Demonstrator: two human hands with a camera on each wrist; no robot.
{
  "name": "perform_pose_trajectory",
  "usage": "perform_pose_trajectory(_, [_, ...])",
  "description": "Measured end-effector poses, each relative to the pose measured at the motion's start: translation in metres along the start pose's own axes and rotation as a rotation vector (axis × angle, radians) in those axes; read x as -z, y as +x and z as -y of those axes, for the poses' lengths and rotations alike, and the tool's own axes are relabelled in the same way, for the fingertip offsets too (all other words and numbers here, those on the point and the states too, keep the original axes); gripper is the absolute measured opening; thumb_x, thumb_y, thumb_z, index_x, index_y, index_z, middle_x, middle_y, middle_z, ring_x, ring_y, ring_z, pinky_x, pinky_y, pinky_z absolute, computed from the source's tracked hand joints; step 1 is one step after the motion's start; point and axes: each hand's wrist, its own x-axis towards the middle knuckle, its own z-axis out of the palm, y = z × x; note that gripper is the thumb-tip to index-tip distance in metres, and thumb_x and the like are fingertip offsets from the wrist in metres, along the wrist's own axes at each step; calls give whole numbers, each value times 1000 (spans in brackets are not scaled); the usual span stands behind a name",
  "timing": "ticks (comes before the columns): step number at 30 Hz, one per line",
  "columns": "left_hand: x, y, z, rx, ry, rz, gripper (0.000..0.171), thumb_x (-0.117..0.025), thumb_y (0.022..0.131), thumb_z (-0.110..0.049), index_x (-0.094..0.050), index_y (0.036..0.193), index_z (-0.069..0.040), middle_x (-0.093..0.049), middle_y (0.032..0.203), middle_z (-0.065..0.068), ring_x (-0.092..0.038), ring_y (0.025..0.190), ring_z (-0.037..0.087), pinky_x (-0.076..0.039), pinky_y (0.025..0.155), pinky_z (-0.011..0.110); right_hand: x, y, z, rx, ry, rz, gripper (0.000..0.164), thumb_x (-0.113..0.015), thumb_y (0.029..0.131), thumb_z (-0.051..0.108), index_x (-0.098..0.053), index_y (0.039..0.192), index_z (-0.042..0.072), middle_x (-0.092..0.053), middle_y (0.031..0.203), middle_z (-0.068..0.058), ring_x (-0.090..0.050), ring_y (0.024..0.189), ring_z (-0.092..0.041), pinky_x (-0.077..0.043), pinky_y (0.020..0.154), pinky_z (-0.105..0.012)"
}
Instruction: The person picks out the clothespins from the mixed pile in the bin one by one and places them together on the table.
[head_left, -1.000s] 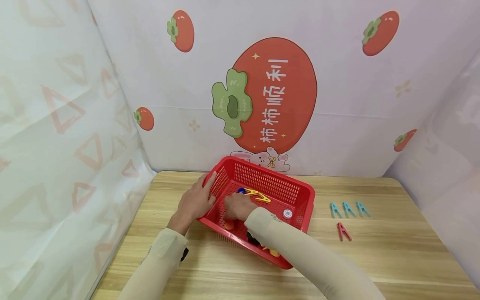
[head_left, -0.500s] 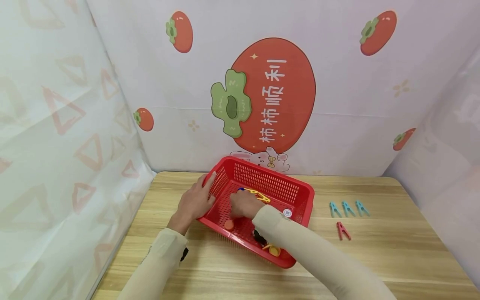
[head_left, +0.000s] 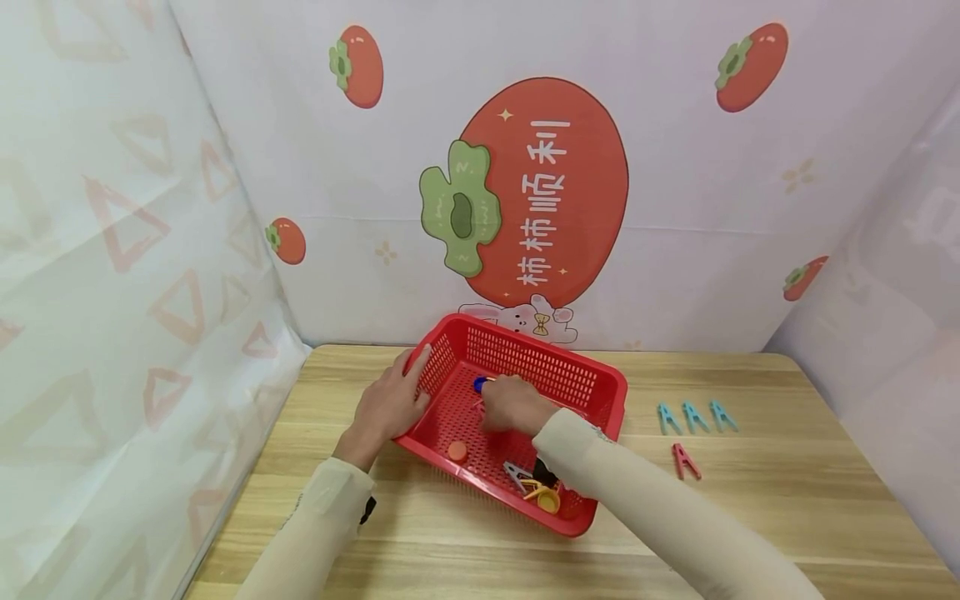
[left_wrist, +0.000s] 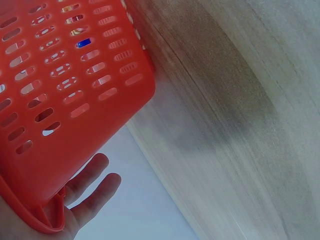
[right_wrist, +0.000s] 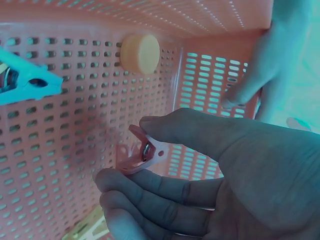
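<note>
A red perforated plastic basket (head_left: 525, 337) stands askew on the wooden table. My left hand (head_left: 390, 402) grips its left rim, thumb on the inner side and other fingers outside. Inside the basket, my right hand (head_left: 517, 405) pinches a small red clothespin (right_wrist: 142, 152) between thumb and fingers, low over the floor mesh. An orange round cap (head_left: 457, 452) lies near the front wall, and a blue cap (head_left: 480, 384) just behind the right hand. Toward the front right corner lie a grey clothespin (head_left: 517, 477), a yellow round cap (head_left: 548, 501) and a black item (head_left: 545, 472).
Right of the basket, three light blue clothespins (head_left: 693, 417) lie in a row on the table, with one red clothespin (head_left: 686, 462) in front of them. A yellow clothespin (right_wrist: 92, 225) lies below the right fingers. A printed curtain (head_left: 675, 167) closes off the back.
My right hand has moved from the basket's left end toward its middle, uncovering the orange cap and the grey clothespin. My left hand stays on the rim.
</note>
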Motion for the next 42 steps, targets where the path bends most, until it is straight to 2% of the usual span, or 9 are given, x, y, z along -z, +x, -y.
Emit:
perform_pose_trajectory(6, [-1, 0, 0, 8, -6, 5, 85, -65, 104, -27, -21, 176, -25, -34, 174, 20, -61, 130, 39, -62, 97, 59, 4, -8, -8, -9, 25, -11, 20, -84, 94, 25, -75, 105, 11, -68, 85, -3, -65, 74, -18, -57, 64, -29])
perform_pose_trajectory(11, [-1, 0, -1, 5, -3, 1, 85, -65, 104, -27, -21, 176, -25, -34, 174, 20, -61, 130, 39, -62, 96, 59, 8, -13, -18, 7, 39, -14, 19, -85, 94, 27, -77, 101, 12, -67, 81, -2, -65, 71, -18, -57, 62, -27])
perform_pose_trajectory(17, [1, -1, -1, 5, -4, 0, 85, -65, 103, -26, -22, 176, -25, -34, 173, 20, -61, 130, 39, -62, 96, 59, 13, -20, -28, 4, 59, -36, 23, -89, 91, 27, -77, 101, 11, -70, 81, -3, -65, 70, -19, -61, 64, -30])
perform_pose_trajectory(24, [0, -2, -1, 6, 0, 2, 85, -65, 103, -26, -22, 176, -25, -34, 173, 20, -61, 131, 39, -62, 97, 59, 19, -27, -40, -22, 69, -39, 40, -92, 87, 28, -79, 120, 9, -76, 98, -2, -68, 80, -19, -67, 80, -37])
perform_pose_trajectory(27, [0, -2, -1, 7, 1, 2, 85, -65, 103, -26, -22, 176, -25, -34, 174, 20, -60, 131, 38, -62, 97, 59, 20, -30, -46, -26, 64, -44, 44, -93, 86, 30, -78, 123, 10, -77, 103, -2, -68, 82, -18, -68, 84, -39])
perform_pose_trajectory(36, [1, -1, -2, 6, -3, 0, 85, -66, 104, -26, -22, 176, -25, -34, 174, 20, -60, 133, 39, -61, 98, 60, 32, -42, -57, -67, 100, -56, 47, -96, 83, 30, -77, 120, 10, -75, 108, -5, -68, 85, -19, -68, 75, -37])
perform_pose_trajectory(42, [1, -1, -2, 7, -4, 0, 85, -65, 104, -26, -21, 176, -24, -34, 174, 21, -60, 133, 40, -61, 98, 60, 43, -53, -64, -39, 99, -81, 42, -94, 84, 28, -76, 115, 5, -76, 91, -4, -70, 69, -17, -67, 68, -35])
